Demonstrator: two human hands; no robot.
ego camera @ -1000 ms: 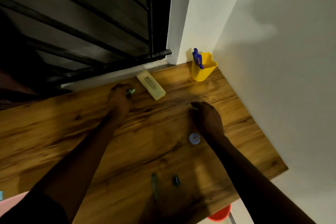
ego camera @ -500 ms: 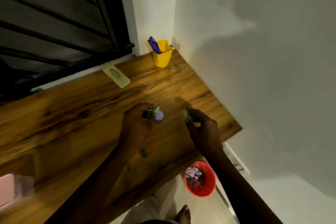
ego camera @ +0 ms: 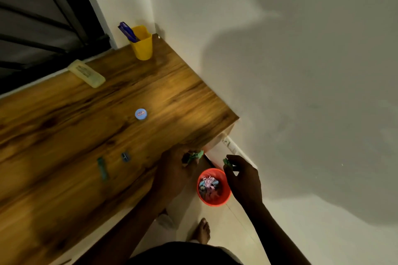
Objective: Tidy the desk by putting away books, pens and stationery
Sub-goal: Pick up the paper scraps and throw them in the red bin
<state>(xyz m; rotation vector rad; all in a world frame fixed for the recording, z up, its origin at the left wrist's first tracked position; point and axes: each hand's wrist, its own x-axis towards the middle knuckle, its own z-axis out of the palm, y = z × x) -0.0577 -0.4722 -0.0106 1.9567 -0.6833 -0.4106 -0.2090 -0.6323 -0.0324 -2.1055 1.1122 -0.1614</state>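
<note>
Pinching a crumpled green scrap (ego camera: 195,155) in curled fingertips, the left hand (ego camera: 174,172) hangs over the near edge of the desk (ego camera: 129,92), close to its near right corner. The right hand (ego camera: 243,178) is clear of the desk, out past that corner, with thumb and forefinger closed on a second green scrap (ego camera: 227,162). Both bits sit just beyond the far rim of the red bin (ego camera: 215,202) on the floor, which holds a heap of coloured paper.

The step in hand looks to be dropping the scraps in. To do it well, bring each hand squarely over the bin's mouth before letting go. Keep low enough that light paper cannot drift to the floor, and open the fingers fully so nothing clings.

On the desk lie a blurred green pen-like thing (ego camera: 102,168) and a small dark piece (ego camera: 125,156) toward the near edge. A round blue cap (ego camera: 141,113) is nearer the middle and a pale flat case (ego camera: 87,73) lies along the far edge. A yellow cup (ego camera: 143,49) with blue pens (ego camera: 127,31) stands in the far right corner.
</note>
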